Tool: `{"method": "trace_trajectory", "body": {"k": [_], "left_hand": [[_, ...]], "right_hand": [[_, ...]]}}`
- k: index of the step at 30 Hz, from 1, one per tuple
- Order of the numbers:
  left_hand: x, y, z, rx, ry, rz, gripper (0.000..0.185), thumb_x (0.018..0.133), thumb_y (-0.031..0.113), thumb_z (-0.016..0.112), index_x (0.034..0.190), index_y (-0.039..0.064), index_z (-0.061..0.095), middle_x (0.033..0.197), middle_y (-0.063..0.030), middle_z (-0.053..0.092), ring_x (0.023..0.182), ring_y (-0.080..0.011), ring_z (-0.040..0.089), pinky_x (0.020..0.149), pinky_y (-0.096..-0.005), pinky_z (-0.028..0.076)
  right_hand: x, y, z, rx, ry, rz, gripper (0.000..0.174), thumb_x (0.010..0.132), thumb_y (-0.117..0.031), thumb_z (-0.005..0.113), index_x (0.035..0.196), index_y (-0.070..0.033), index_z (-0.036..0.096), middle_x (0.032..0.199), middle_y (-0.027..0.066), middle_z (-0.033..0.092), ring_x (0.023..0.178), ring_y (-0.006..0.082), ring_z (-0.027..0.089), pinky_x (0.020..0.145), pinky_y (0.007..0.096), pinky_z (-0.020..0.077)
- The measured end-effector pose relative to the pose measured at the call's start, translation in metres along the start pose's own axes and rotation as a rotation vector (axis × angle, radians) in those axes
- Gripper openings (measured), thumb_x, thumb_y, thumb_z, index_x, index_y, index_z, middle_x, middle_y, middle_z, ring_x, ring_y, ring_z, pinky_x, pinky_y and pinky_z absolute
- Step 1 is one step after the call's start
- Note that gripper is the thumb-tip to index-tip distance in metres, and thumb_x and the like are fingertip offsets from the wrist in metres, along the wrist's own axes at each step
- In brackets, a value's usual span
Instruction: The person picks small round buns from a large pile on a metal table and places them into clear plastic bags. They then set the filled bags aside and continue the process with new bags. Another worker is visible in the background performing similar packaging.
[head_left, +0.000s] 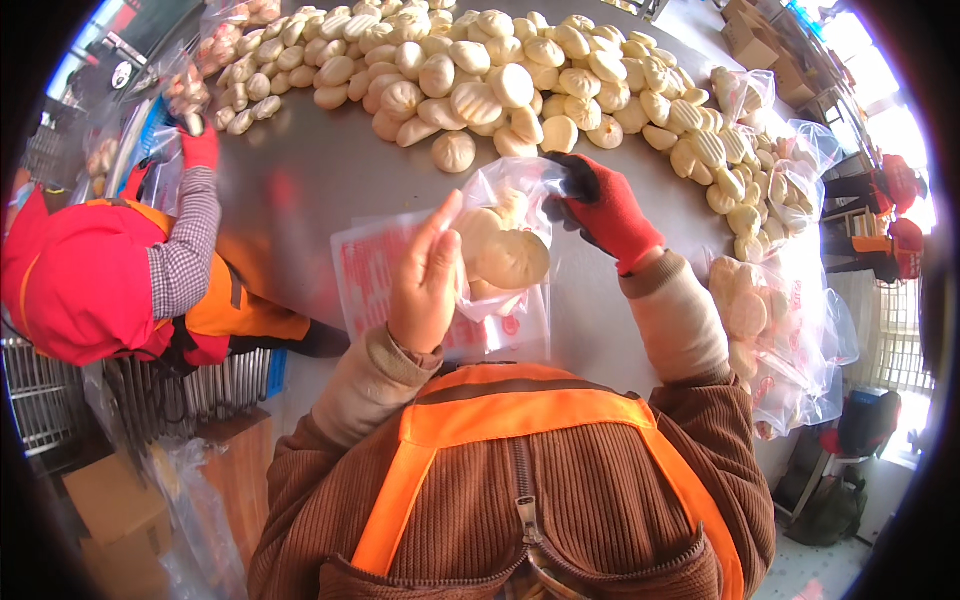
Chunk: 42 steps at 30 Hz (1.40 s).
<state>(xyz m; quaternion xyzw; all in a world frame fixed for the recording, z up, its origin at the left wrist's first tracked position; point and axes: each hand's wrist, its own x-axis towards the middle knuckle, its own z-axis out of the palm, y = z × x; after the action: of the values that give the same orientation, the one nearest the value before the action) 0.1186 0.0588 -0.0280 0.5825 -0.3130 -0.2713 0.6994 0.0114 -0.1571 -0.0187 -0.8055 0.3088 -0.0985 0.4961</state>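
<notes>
Between my hands is a clear plastic bag (551, 176) with several pale steamed buns (512, 259) inside. My bare left hand (424, 281) holds the bag's left side, fingers pointing up and the thumb against the film. On the right, my right hand (611, 210), in a red glove with dark-coated fingers, grips the bag's upper right edge. Below the bag, flat plastic bags with red print (367, 289) lie on the metal table (300, 172). One round pleated bun (454, 151) rests just beyond the bag, at the front of a large heap of buns (439, 75).
Filled bags of buns (757, 322) line the table's right side. At the left, a co-worker in a red head covering (82, 277) reaches a gloved hand (199, 146) to a filled bag (185, 90). Cardboard boxes (116, 499) stand at lower left.
</notes>
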Motion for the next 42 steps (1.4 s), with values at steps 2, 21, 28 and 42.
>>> {"method": "trace_trajectory", "body": {"k": [2, 21, 28, 42], "left_hand": [[0.008, 0.019, 0.003, -0.005, 0.113, 0.017, 0.039, 0.104, 0.02, 0.046, 0.137, 0.001, 0.05, 0.065, 0.0092, 0.039, 0.056, -0.0001, 0.032, 0.049, -0.0179, 0.026], [-0.024, 0.015, -0.024, -0.072, 0.062, -0.232, 0.036, 0.102, 0.013, 0.047, 0.134, -0.001, 0.05, 0.058, 0.0061, 0.039, 0.044, -0.0018, 0.032, 0.044, -0.0194, 0.031], [-0.013, 0.012, -0.019, -0.046, 0.053, -0.176, 0.039, 0.106, 0.025, 0.04, 0.13, -0.003, 0.052, 0.05, 0.0045, 0.035, 0.04, -0.004, 0.027, 0.041, -0.0223, 0.025], [0.0, 0.013, -0.009, -0.287, 0.035, -0.221, 0.043, 0.106, 0.03, 0.034, 0.122, -0.003, 0.057, 0.049, 0.0034, 0.034, 0.04, -0.0065, 0.026, 0.044, -0.0234, 0.027]], "right_hand": [[-0.008, -0.008, -0.006, 0.423, -0.018, 0.001, 0.032, 0.089, -0.004, 0.056, 0.121, -0.005, 0.061, 0.095, 0.0054, 0.066, 0.069, 0.0114, 0.062, 0.06, 0.025, 0.05], [-0.016, 0.055, -0.054, 0.835, -0.565, -0.105, 0.055, 0.094, -0.025, 0.06, 0.141, -0.002, 0.042, 0.115, 0.0079, 0.061, 0.09, 0.015, 0.063, 0.081, 0.0325, 0.0516], [0.146, 0.167, 0.016, 0.201, 0.386, 0.279, 0.084, 0.078, -0.039, 0.077, 0.147, -0.013, 0.035, 0.133, 0.0165, 0.054, 0.118, 0.0265, 0.056, 0.095, 0.0353, 0.0474], [-0.026, -0.011, -0.078, 0.297, 0.069, -0.78, 0.056, 0.079, -0.015, 0.079, 0.128, -0.005, 0.053, 0.12, 0.0114, 0.062, 0.1, 0.021, 0.061, 0.079, 0.0328, 0.0514]]}}
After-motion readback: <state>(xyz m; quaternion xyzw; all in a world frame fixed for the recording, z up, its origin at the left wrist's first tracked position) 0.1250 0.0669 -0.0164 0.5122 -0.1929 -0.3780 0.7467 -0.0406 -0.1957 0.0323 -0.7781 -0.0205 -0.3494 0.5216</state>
